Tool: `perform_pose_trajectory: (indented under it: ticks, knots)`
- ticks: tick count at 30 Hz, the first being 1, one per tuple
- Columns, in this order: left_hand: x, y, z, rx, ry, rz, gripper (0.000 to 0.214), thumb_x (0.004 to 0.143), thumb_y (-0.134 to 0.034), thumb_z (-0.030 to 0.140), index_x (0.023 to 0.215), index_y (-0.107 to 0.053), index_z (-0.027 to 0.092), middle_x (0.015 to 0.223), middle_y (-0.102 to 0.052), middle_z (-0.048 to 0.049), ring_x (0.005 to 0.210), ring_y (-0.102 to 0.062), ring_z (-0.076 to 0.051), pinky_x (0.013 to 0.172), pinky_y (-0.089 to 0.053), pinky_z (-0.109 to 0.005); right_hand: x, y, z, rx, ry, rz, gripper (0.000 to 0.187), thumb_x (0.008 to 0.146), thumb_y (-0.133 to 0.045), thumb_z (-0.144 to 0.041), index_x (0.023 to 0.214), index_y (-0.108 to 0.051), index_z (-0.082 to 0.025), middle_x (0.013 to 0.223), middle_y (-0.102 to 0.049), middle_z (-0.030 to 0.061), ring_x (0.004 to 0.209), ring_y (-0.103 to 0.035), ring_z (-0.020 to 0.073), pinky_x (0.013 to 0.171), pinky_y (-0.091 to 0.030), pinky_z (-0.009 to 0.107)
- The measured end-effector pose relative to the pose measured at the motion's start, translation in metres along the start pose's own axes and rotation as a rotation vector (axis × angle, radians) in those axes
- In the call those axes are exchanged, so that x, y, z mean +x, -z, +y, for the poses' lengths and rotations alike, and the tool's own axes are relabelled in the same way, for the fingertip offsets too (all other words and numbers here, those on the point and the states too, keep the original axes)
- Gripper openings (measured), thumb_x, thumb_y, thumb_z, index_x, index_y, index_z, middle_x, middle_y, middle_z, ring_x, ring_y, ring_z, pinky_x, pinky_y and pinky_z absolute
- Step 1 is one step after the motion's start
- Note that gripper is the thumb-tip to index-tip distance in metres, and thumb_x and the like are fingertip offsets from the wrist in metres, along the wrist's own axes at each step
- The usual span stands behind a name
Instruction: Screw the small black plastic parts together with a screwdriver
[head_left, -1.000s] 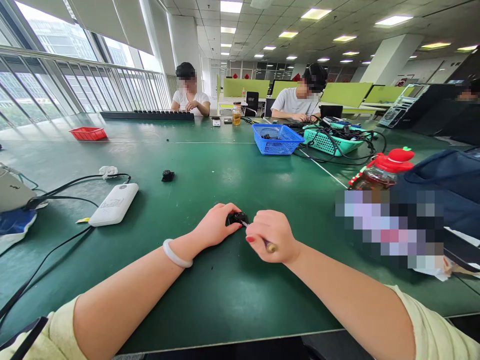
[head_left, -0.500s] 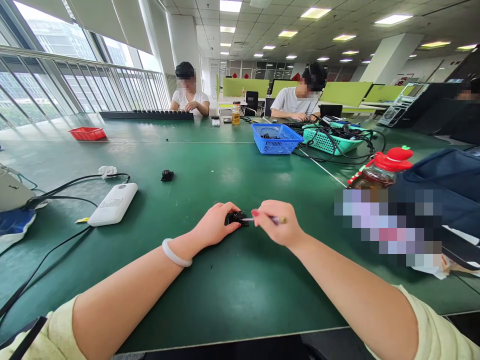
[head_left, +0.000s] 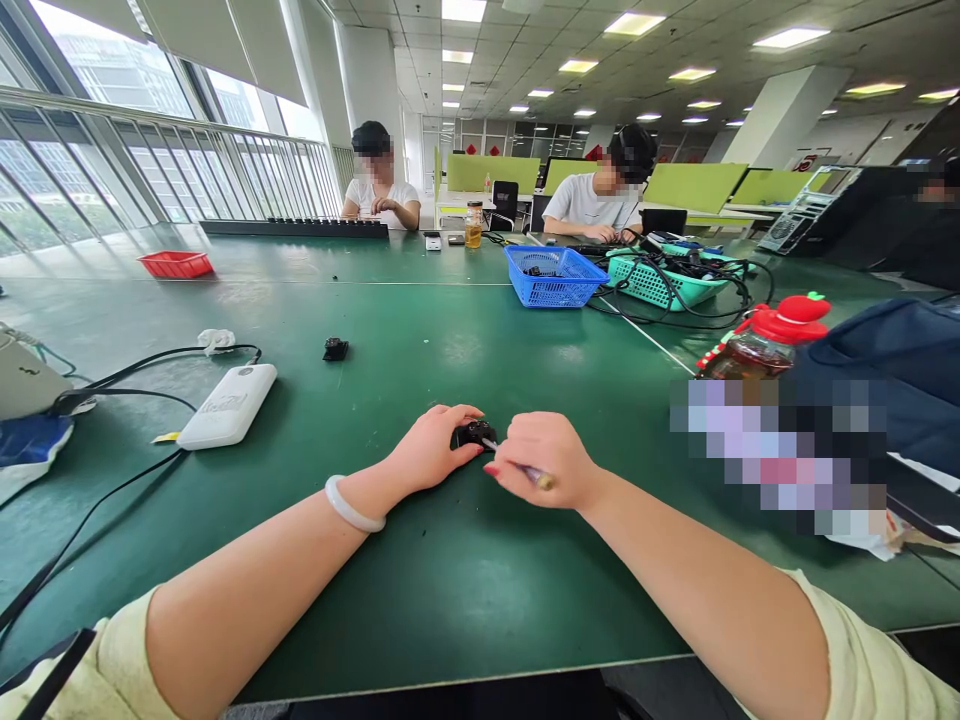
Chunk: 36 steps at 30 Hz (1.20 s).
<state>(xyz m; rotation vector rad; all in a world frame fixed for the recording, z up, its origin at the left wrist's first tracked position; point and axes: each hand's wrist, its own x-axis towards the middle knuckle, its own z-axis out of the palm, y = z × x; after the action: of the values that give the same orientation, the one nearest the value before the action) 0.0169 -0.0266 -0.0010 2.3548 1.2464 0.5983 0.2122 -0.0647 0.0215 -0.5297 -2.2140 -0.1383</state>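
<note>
A small black part, its exact kind too small to make out, rests on the green table. My left hand is closed on its left side, thumb and fingers pinching it. In my right hand is a slim screwdriver with a thin metal shaft and a pale handle end. Its tip points left and meets the right side of the black part; the exact contact point is hard to see. Curled fingers cover much of the handle.
Another small black part lies farther left. Left of my arm are a white power bank and black cables. Ahead stand a blue basket, a green basket with cables and a red tray. A red-lidded bottle is right. Two people sit opposite.
My right hand has dropped slightly and turned, so the screwdriver now slants more, its handle end lower and nearer me. My left hand stays on the black part.
</note>
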Motion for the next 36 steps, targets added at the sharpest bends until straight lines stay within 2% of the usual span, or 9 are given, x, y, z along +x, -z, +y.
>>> perform_pose_trajectory:
  ticks: [4,8,10,15,19,22,27,29,36]
  knots:
    - [-0.001,0.001,0.000,-0.005,-0.023,-0.006,0.033,0.081,-0.059,0.026,0.114,-0.064,0.024,0.112,-0.069,-0.0029,0.108,-0.058,-0.024,0.095,-0.048,-0.039,0.002,-0.008,-0.007,-0.151,0.228,-0.116,0.047,0.092,-0.054,-0.044,0.052,-0.053,-0.019,0.051,-0.044,-0.0019,0.053,-0.037,0.0118,0.053,-0.027,0.027]
    - [-0.001,0.002,0.000,-0.006,-0.031,-0.003,0.032,0.081,-0.058,0.027,0.113,-0.064,0.024,0.111,-0.069,-0.0031,0.107,-0.058,-0.024,0.095,-0.048,-0.039,0.003,-0.006,-0.006,-0.128,0.216,-0.135,0.045,0.092,-0.055,-0.041,0.053,-0.053,-0.019,0.051,-0.046,-0.0019,0.052,-0.039,0.0115,0.052,-0.028,0.027]
    - [-0.001,0.002,0.000,-0.002,-0.029,-0.003,0.031,0.082,-0.059,0.030,0.112,-0.064,0.024,0.111,-0.069,-0.0038,0.106,-0.059,-0.025,0.095,-0.048,-0.040,0.002,-0.001,0.000,-0.023,0.052,-0.065,0.042,0.093,-0.055,-0.038,0.055,-0.056,-0.019,0.051,-0.048,-0.0016,0.051,-0.040,0.0108,0.051,-0.029,0.026]
    - [-0.001,0.003,0.002,-0.005,-0.015,-0.022,0.031,0.082,-0.061,0.033,0.112,-0.063,0.024,0.109,-0.068,-0.0042,0.105,-0.059,-0.025,0.094,-0.048,-0.040,-0.003,0.003,0.022,0.303,-0.623,0.218,0.055,0.094,-0.046,-0.051,0.050,-0.056,-0.020,0.048,-0.051,-0.0007,0.047,-0.045,0.0109,0.052,-0.037,0.028]
    - [-0.001,0.005,0.003,-0.006,0.005,-0.032,0.032,0.082,-0.061,0.033,0.113,-0.062,0.024,0.109,-0.068,-0.0039,0.106,-0.059,-0.025,0.093,-0.048,-0.040,-0.005,-0.006,0.028,0.420,-0.893,0.366,0.061,0.091,-0.047,-0.059,0.045,-0.053,-0.020,0.043,-0.041,-0.0024,0.044,-0.040,0.0107,0.054,-0.040,0.029]
    - [-0.001,0.004,0.003,-0.010,-0.001,-0.036,0.031,0.083,-0.060,0.033,0.113,-0.062,0.024,0.110,-0.068,-0.0039,0.107,-0.058,-0.025,0.093,-0.048,-0.040,-0.004,-0.006,0.021,0.375,-0.806,0.324,0.061,0.093,-0.044,-0.058,0.046,-0.052,-0.020,0.046,-0.045,-0.0010,0.046,-0.042,0.0111,0.052,-0.037,0.028]
    - [-0.001,0.001,0.000,-0.008,-0.014,-0.018,0.031,0.083,-0.060,0.033,0.112,-0.062,0.024,0.112,-0.067,-0.0039,0.107,-0.058,-0.025,0.095,-0.047,-0.039,-0.004,0.003,0.008,0.115,-0.252,0.060,0.054,0.096,-0.042,-0.048,0.051,-0.055,-0.021,0.046,-0.046,-0.0005,0.047,-0.038,0.0112,0.050,-0.030,0.028]
    - [-0.001,0.001,0.001,-0.009,-0.006,-0.018,0.031,0.083,-0.061,0.034,0.113,-0.061,0.024,0.112,-0.068,-0.0038,0.106,-0.058,-0.025,0.094,-0.048,-0.039,-0.004,0.004,0.006,0.065,-0.143,0.031,0.052,0.097,-0.042,-0.045,0.052,-0.054,-0.021,0.046,-0.043,-0.0011,0.046,-0.035,0.0118,0.049,-0.028,0.029]
    - [0.000,0.003,0.001,0.009,-0.027,-0.021,0.029,0.084,-0.059,0.034,0.111,-0.062,0.024,0.110,-0.068,-0.0035,0.104,-0.059,-0.025,0.093,-0.048,-0.040,-0.003,0.001,0.005,0.216,-0.405,0.176,0.054,0.098,-0.041,-0.047,0.053,-0.057,-0.020,0.049,-0.051,-0.0003,0.046,-0.044,0.0106,0.050,-0.035,0.026]
